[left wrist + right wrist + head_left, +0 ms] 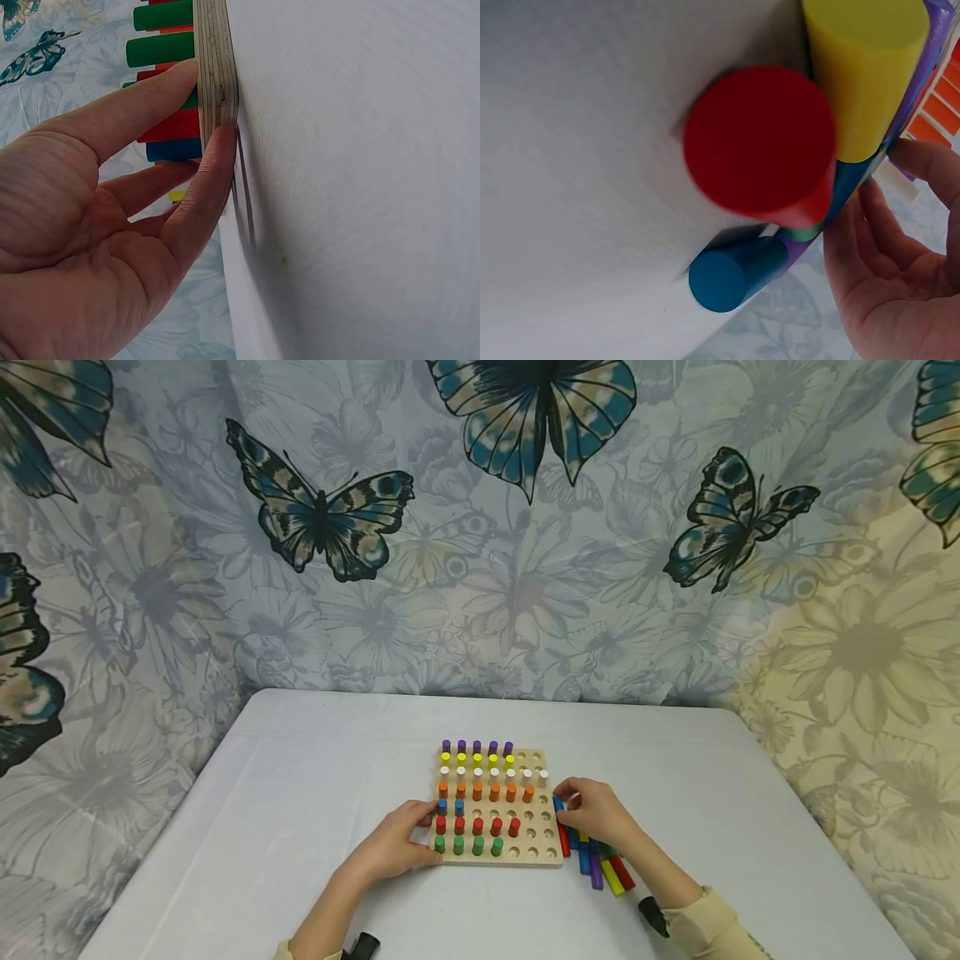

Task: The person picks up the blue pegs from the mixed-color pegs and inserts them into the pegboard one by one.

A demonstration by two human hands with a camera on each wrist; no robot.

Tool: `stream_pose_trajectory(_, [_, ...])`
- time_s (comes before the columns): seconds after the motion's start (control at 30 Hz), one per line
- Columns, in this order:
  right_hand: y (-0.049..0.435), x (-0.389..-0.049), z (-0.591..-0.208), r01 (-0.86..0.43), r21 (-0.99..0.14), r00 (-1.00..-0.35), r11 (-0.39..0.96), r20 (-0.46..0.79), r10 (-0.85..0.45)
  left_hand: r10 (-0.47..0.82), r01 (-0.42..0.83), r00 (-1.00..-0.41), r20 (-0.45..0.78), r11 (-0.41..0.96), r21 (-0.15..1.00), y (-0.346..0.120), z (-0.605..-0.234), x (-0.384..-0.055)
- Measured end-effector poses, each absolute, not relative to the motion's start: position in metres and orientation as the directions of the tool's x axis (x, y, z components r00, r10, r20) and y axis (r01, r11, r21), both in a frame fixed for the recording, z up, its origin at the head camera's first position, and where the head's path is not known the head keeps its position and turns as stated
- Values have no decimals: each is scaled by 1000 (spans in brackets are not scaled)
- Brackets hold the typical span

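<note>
Pegboard: wooden, flat on the white worktop (262, 793); left and right edges run near to far, peg rows left to right. (540, 825)

Seated pegs: upright, long axes vertical; far to near, purple, yellow, white (494, 774), orange (494, 792), blue, red (477, 827), green (477, 846).

Blue peg in hand: at the board's right edge, beside the orange and blue rows; long axis mostly near-far, far end leaning slightly left. (558, 803)

Right hand: thumb and fingertips close together, pinching that blue peg. (596, 810)

Left hand: thumb and fingers spread along the board's left edge, holding it near the close corner. (397, 843)

Loose pegs: clustered right of the board, partly under the right hand.

Loose purple peg: axis near-far. (597, 871)

Loose yellow peg: slanted, near end to the right. (612, 878)

Loose red peg: just right of the yellow, same slant. (622, 872)

Backdrop: butterfly-printed cloth behind the worktop. (517, 593)
</note>
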State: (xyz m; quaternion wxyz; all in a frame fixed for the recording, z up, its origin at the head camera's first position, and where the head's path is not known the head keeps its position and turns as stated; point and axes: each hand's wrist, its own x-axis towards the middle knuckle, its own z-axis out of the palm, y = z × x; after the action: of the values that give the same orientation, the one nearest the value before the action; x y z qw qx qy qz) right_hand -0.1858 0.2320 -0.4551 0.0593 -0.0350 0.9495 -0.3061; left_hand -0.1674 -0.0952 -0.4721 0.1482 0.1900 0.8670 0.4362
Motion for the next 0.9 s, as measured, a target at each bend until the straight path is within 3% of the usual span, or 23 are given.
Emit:
stream_pose_trajectory(0.57, [233,-187,-460,-106,-532,-990,840,-24,-140,465,203,-881,-87,537,819,-96,-472,-166])
stream_pose_trajectory(0.9, [233,-188,-461,-85,-556,-993,827,-22,-116,468,208,-880,-83,537,818,-96,-472,-167])
